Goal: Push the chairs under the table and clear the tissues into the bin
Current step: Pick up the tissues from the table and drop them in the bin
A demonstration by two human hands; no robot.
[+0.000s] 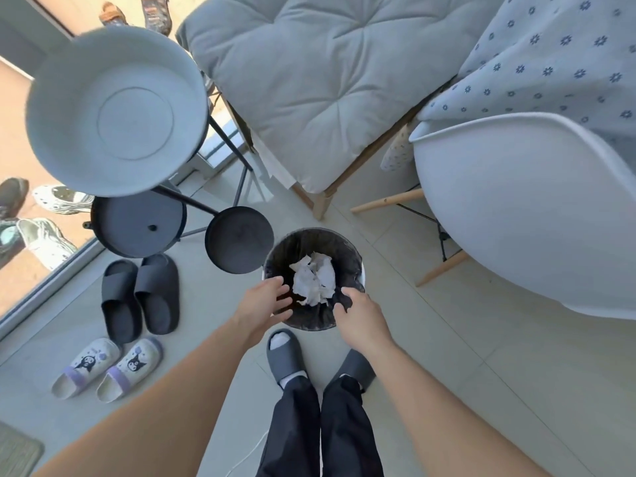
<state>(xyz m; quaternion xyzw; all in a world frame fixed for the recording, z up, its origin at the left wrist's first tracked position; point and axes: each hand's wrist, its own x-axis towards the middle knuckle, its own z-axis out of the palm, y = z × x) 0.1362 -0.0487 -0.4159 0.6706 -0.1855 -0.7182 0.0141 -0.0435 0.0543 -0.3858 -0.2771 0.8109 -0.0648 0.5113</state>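
A small round bin [347,249] with a black liner stands on the floor just ahead of my feet. Crumpled white tissues [315,278] lie inside it. My left hand [266,301] hovers over the bin's near left rim, fingers apart, holding nothing. My right hand [358,313] is at the near right rim, its fingers pinching the edge of the black liner. A white shell chair [523,208] with wooden legs stands at the right, partly under a table covered by a flowered cloth [550,63]. A wooden chair with a grey cushion [309,80] stands behind the bin.
A black tiered stand with a white bowl-shaped tray [113,108] and two dark lower trays [137,222] stands left of the bin. Dark slippers [141,294] and patterned slippers [106,366] lie on the floor at left. A glass door runs along the far left.
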